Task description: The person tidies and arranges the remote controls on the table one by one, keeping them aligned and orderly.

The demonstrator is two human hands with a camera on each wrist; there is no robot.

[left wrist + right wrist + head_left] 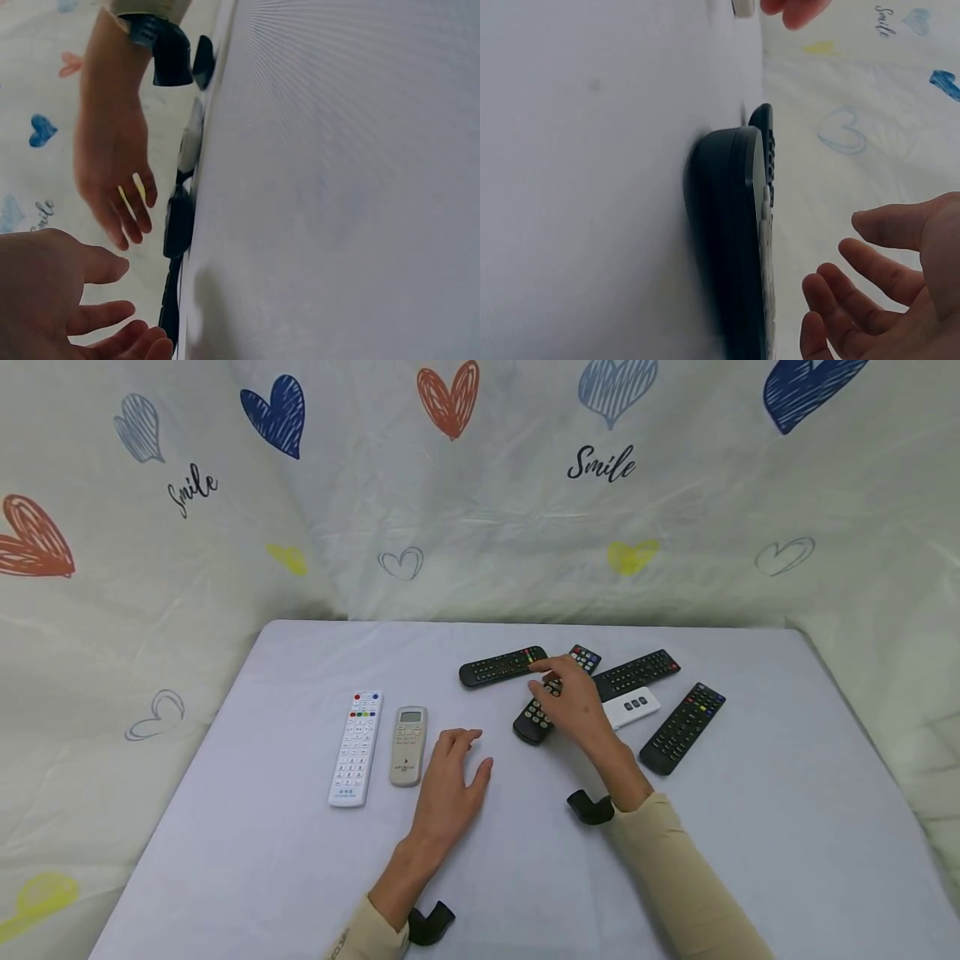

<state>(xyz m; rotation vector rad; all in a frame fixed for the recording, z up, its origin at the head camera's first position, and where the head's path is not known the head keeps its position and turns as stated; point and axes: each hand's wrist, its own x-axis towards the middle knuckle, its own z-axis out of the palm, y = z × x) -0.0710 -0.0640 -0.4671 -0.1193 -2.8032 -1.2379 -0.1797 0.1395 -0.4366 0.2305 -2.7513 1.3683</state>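
Note:
My right hand (577, 703) hovers with relaxed, spread fingers over a black remote control (531, 722) with large round buttons, hiding part of its middle. In the right wrist view the fingers hang apart from the nearby black remote's thick edge (724, 225), with nothing in the grasp. Another black remote (495, 669) lies just past the fingertips. Under the wrist side sit a white remote (633, 707) with a few dark buttons and a black remote (637, 673) touching it. My left hand (448, 797), fingers loosely extended and holding nothing, is beside a beige remote (407, 752) with a small screen.
A long white remote (356, 752) lies at the left of the beige one. At the right, a black remote (683, 728) lies slanted near my right forearm. The white table (247, 860) ends at a heart-printed cloth backdrop (510, 543).

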